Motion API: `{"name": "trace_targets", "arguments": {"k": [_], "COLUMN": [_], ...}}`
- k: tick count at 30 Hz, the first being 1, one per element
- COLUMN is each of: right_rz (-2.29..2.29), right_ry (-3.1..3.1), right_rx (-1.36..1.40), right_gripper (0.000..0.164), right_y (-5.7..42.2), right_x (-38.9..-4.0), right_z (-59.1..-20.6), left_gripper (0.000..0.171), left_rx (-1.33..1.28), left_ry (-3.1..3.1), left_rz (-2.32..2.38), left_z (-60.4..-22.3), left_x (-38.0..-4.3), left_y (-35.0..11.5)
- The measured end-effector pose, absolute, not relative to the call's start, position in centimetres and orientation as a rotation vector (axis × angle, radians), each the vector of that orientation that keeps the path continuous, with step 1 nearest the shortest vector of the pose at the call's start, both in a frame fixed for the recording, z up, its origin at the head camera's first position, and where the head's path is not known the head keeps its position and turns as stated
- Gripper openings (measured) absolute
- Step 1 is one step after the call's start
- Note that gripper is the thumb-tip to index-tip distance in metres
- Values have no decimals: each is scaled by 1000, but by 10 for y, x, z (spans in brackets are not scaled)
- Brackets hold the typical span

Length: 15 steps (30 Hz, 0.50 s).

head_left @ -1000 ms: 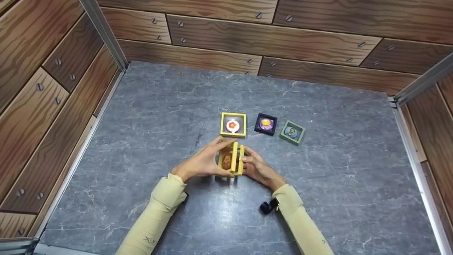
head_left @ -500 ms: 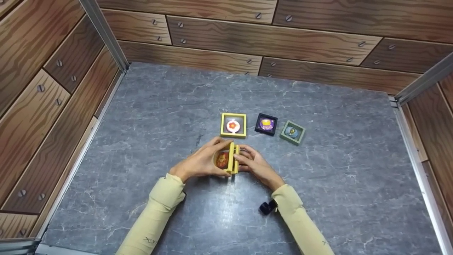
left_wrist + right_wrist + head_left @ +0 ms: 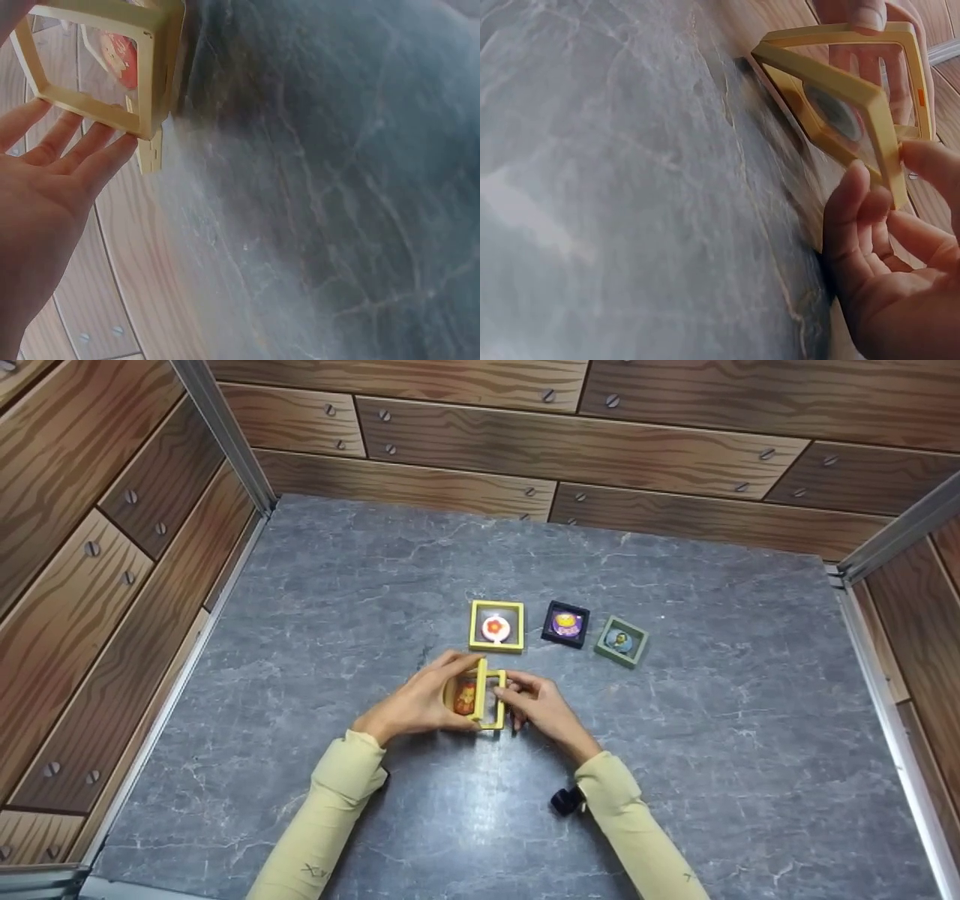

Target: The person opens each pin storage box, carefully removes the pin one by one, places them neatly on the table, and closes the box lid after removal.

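We hold a two-part yellow display frame [image 3: 481, 690] between both hands, near the middle of the grey marbled worktop [image 3: 375, 562]. Our left hand [image 3: 416, 697] grips it from the left, thumb on one edge and fingertips along the opposite one. Our right hand [image 3: 546, 709] pinches the rim of the right-hand half. The halves stand parted in a wedge, meeting at one side in the right wrist view. Behind clear film sits a red-and-orange medallion [image 3: 464, 699]. We cannot tell whether the frame touches the surface below.

Just beyond our hands, a flat yellow frame [image 3: 474, 626] shows a white disc with a red flower [image 3: 496, 627]. To its right, we see a black frame [image 3: 562, 642] around a purple-and-orange disc [image 3: 566, 622], then a grey-green frame [image 3: 615, 658], turned at an angle, around a blue disc [image 3: 620, 640]. Wood-patterned walls [image 3: 465, 431] surround the worktop. Our sleeves [image 3: 352, 780] are pale yellow.
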State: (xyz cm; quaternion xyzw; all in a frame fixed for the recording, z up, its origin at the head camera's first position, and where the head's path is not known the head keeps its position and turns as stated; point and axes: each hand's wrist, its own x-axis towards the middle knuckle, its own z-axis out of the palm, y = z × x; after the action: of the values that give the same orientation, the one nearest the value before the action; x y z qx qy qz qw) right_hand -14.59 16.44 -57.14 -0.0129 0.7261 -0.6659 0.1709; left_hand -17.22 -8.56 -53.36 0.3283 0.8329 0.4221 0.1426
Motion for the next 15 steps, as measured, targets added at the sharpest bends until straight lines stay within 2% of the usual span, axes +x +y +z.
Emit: {"name": "trace_targets", "arguments": {"k": [11,15], "right_rz": [-1894,-1910], "right_ry": [2042,2057], "right_rx": [-42,-26], "right_gripper": [54,51], "right_y": [166,165], "right_x": [-146,-147], "right_z": [-571,-572], "left_gripper": [104,103], "left_rx": [841,794], "left_ry": [2310,2160], "left_rz": [1417,1580], "left_z": [-533,-535], "left_x": [-172,-174], "left_y": [-97,-101]}}
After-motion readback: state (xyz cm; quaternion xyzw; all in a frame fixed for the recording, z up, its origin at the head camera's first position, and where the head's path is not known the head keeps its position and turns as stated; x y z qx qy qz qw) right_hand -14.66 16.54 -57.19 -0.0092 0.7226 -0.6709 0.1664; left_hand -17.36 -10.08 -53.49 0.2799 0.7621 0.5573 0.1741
